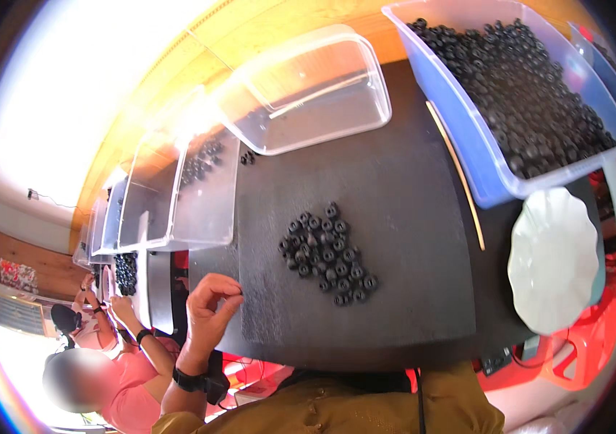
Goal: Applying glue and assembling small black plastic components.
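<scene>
My left hand (210,311) is raised at the table's near left edge. Its thumb and forefinger meet in a pinch, and whatever may be between them is too small to make out. To the right of it, a loose pile of small black round pieces (328,253), several showing a hollow in the middle, lies on a dark mat (409,289). There is a gap between the hand and the pile. My right hand does not show.
A bluish tub (467,145) full of similar black pieces stands far right. Beside it lie a thin wooden stick (460,177) and a white scalloped dish (554,260). Clear containers (308,87) stand at the back and left. Another person (142,376) works at the left.
</scene>
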Available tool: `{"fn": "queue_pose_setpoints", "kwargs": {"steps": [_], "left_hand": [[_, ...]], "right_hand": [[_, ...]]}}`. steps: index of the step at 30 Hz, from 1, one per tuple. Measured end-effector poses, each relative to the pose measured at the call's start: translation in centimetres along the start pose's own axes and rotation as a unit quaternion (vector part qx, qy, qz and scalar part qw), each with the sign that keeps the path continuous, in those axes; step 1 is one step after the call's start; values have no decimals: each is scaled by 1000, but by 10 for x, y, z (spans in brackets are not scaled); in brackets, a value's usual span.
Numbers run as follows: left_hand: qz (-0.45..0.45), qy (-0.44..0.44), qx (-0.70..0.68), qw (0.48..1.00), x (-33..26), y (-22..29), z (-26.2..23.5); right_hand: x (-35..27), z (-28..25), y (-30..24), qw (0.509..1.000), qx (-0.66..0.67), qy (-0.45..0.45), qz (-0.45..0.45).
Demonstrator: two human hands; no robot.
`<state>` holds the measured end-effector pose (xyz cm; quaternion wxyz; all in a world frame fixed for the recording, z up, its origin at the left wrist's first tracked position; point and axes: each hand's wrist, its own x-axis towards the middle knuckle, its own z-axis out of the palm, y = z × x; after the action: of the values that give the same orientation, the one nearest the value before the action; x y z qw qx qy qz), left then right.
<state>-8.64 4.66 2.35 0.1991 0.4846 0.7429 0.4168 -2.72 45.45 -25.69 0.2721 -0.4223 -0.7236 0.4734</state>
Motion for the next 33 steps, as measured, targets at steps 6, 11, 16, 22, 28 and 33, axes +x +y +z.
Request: {"fn": "queue_pose_setpoints", "kwargs": {"steps": [6, 11, 16, 22, 28, 33], "left_hand": [[-41, -28, -29, 998, 17, -6, 13], [-74, -35, -65, 995, 24, -12, 13], [-99, -33, -82, 991, 26, -12, 14], [-89, -37, -86, 992, 27, -16, 14], [-80, -35, -87, 992, 27, -18, 16], [-72, -38, -75, 994, 25, -15, 15]], "right_hand": [[51, 42, -7, 992, 120, -25, -3], [62, 65, 2, 978, 203, -46, 15], [60, 76, 11, 959, 273, -61, 37], [56, 77, 17, 932, 350, -69, 59], [53, 75, 19, 901, 418, -81, 77], [38, 69, 14, 877, 461, -99, 93]]}}
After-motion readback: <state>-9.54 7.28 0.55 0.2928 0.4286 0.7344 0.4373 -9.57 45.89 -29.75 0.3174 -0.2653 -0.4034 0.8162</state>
